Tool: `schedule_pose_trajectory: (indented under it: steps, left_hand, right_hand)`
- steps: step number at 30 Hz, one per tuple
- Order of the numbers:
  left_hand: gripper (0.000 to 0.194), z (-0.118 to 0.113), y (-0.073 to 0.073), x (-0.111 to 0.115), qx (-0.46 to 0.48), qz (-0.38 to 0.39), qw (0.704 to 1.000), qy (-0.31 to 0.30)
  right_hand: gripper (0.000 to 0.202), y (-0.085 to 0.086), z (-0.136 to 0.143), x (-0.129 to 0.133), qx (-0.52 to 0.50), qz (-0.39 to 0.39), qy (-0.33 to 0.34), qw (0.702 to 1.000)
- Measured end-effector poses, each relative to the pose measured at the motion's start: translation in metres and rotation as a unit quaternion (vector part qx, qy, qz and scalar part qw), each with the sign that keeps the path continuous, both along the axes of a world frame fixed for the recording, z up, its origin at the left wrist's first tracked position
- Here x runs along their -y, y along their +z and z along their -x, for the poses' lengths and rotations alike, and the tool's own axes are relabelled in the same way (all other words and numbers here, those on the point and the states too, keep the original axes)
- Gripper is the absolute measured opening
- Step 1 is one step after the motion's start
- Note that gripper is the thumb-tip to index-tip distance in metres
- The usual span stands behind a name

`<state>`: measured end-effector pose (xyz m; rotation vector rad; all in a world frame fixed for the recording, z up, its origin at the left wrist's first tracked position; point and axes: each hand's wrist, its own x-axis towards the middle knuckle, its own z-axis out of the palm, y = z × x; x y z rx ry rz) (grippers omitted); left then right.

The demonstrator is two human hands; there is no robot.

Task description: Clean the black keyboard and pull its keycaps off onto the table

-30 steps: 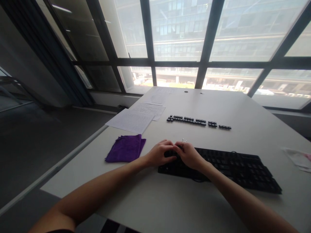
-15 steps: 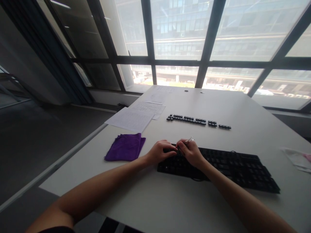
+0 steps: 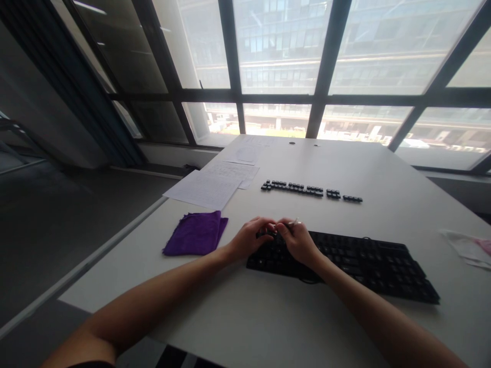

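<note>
A black keyboard [image 3: 360,263] lies at a slant on the white desk. Over its upper left part my two hands meet at the fingertips. My right hand [image 3: 299,243] is closed round a thin metal tool, seemingly a wire keycap puller [image 3: 294,223], whose wire end sticks out above the knuckles. My left hand [image 3: 251,237] rests at the keyboard's left end, fingers curled and thumb bent toward them; whatever sits between these fingertips is too small to make out. Behind the keyboard, black keycaps [image 3: 295,189] are lined up in rows on the desk.
A folded purple cloth [image 3: 195,234] lies left of my left hand. Written paper sheets [image 3: 203,186] spread along the desk's left edge. At the far right is a white and pink tissue or wrapper [image 3: 466,248]. Large windows stand behind the desk [image 3: 307,322].
My left fingers have lifted and curled a little more, with the thumb drawn apart from the index. The right hand has turned slightly, tilting the wire tool lower. The view has shifted slightly.
</note>
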<state>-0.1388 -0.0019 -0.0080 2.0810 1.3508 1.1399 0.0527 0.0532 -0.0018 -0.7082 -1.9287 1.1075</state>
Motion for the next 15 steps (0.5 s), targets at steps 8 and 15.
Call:
schedule_pose_trajectory:
  steps: [8,15]
  left_hand:
    - [0.018,-0.003,0.004,-0.001,-0.040,-0.058,0.995,-0.072]
    - [0.010,-0.001,0.005,-0.001,-0.044,-0.041,0.996,-0.066]
  right_hand:
    - [0.043,-0.001,0.000,-0.015,-0.071,0.190,0.033,0.979]
    - [0.034,-0.003,0.001,-0.006,-0.007,0.050,0.015,0.999]
